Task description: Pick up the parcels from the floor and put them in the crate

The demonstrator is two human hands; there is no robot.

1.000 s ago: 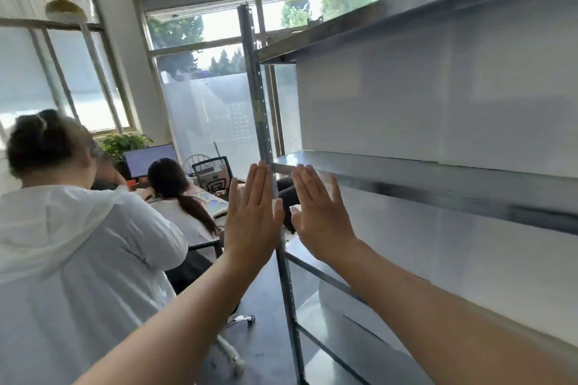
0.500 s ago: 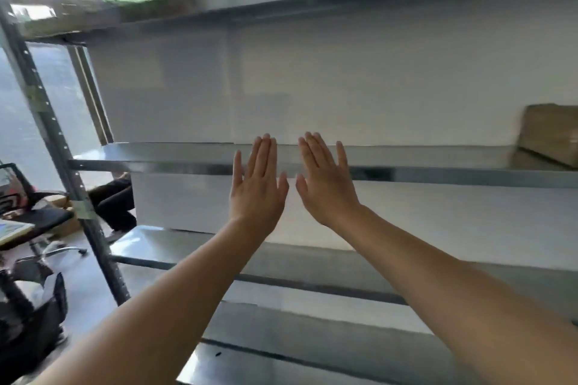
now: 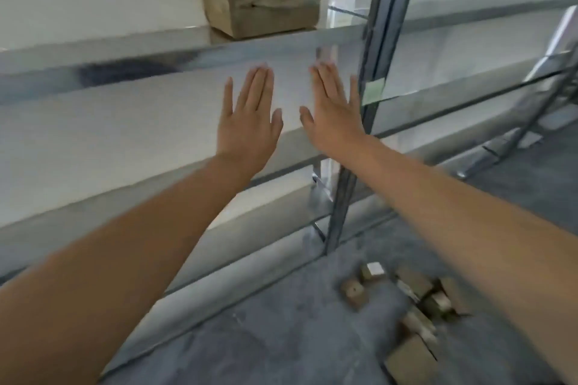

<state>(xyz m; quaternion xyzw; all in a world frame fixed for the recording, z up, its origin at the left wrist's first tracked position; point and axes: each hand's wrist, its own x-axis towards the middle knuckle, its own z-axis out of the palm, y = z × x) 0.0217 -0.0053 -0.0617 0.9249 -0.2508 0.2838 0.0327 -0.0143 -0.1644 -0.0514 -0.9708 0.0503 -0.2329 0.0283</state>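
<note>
1. Since the earlier frame the view has swung right and downward; a cardboard box (image 3: 262, 1) now shows on the shelf (image 3: 150, 66).
2. Left hand (image 3: 248, 122) and right hand (image 3: 333, 116) are raised, grip released, fingers straight.
3. Parcels (image 3: 416, 300) lie scattered on the floor (image 3: 281, 337) at lower right, by the foot of the post (image 3: 372, 97); their blurred row runs from it toward the viewer.

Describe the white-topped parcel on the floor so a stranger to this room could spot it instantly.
Follow the metal shelf upright down to the grey floor, where a scatter of brown parcels lies. The small parcel nearest the upright's foot is the one: it carries a square white patch on top, while its neighbours look mostly brown.
</note>
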